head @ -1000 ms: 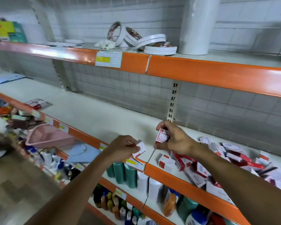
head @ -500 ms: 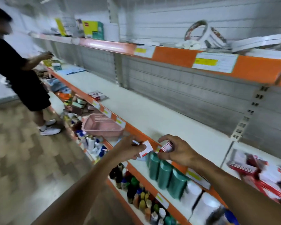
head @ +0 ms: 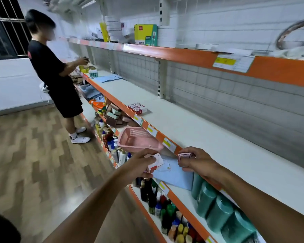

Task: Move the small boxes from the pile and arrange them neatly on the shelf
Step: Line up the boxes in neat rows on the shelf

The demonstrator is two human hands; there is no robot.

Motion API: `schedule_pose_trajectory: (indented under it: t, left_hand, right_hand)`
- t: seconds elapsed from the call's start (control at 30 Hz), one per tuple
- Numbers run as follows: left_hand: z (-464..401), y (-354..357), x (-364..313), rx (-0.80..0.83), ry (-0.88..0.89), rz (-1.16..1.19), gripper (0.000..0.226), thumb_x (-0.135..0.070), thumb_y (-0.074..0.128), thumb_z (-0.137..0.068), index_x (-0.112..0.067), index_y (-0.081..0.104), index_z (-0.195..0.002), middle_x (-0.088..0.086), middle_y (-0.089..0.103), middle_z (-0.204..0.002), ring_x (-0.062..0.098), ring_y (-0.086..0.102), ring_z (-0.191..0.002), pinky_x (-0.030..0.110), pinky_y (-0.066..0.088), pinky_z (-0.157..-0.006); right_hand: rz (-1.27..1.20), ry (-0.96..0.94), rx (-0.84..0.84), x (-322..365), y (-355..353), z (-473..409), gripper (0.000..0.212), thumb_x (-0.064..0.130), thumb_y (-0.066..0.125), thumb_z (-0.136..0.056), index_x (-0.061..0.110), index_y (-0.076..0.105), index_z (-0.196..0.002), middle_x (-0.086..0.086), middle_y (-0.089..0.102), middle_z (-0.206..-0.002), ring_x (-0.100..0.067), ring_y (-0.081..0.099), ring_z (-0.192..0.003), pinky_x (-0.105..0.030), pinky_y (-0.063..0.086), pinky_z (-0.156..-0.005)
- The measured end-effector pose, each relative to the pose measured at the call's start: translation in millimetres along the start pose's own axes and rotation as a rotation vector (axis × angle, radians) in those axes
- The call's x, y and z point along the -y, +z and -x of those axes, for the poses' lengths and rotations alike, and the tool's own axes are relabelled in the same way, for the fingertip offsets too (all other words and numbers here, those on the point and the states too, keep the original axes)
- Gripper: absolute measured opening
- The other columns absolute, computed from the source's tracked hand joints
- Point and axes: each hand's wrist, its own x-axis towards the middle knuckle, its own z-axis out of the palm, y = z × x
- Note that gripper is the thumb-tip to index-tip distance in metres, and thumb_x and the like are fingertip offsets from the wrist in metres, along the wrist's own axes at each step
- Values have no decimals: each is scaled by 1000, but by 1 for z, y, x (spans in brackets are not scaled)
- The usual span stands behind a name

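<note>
Both hands have swung left along the shelf [head: 209, 142], left grip [head: 140, 165] and right grip [head: 196, 161] each pinching a small box [head: 185, 156].

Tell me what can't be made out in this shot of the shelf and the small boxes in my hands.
- Pile of boxes: outside the head view, past the right edge.
- Print on the box in the left hand: blurred, partly under fingers.
- Box in the right hand: mostly covered, only its top end shows.
- Stack of small boxes farther along the shelf: count too small to tell.
- Price labels: unreadable.
</note>
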Motion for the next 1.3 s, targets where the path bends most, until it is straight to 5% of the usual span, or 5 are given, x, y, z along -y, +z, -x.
schedule_pose_trajectory:
  t: [0.13,0.37,0.73,1.1,1.3]
  left_hand:
    - [-30,-25,-5,13,-7,18,23,-17,56,-98,-21,65,-119,23,61,-123,34,66,-97,36,60,-73]
    - [-107,-80,-22,44,43,-46,48,-21,82,-80,-20,61,-123,29,56,-124,35,64,-95,49,55,-89]
    - [-216,-157,-66,-19,113,-390,54,-15,80,-80,-26,57,-128,8,66,-116,27,69,-99,41,61,-82]
    - [-337,-240,-97,108,265,-404,35,-2,74,-84,-14,53,-110,1,56,-72,-3,49,-48,13,41,-53]
    - [-394,-277,-126,210,341,-543,33,-25,82,-78,-24,63,-105,-2,72,-92,12,68,-78,26,51,-68]
  right_hand:
    - [15,-21,3,12,8,-39,31,7,83,-73,19,70,-100,-6,68,-95,-12,67,-79,-26,58,-65]
    - [13,-46,19,38,16,-131,33,8,87,-70,12,73,-100,-15,72,-96,-17,69,-81,-31,61,-73]
    - [-84,28,-20,79,33,-252,16,8,69,-88,9,73,-104,-15,74,-102,-20,75,-83,-28,60,-71]
    - [-65,67,-259,86,68,-339,16,21,75,-83,24,77,-98,-1,75,-100,-16,73,-94,-31,60,-74]
    - [-142,94,-419,96,91,-358,15,18,76,-84,20,76,-99,-7,75,-100,-19,73,-88,-33,58,-73]
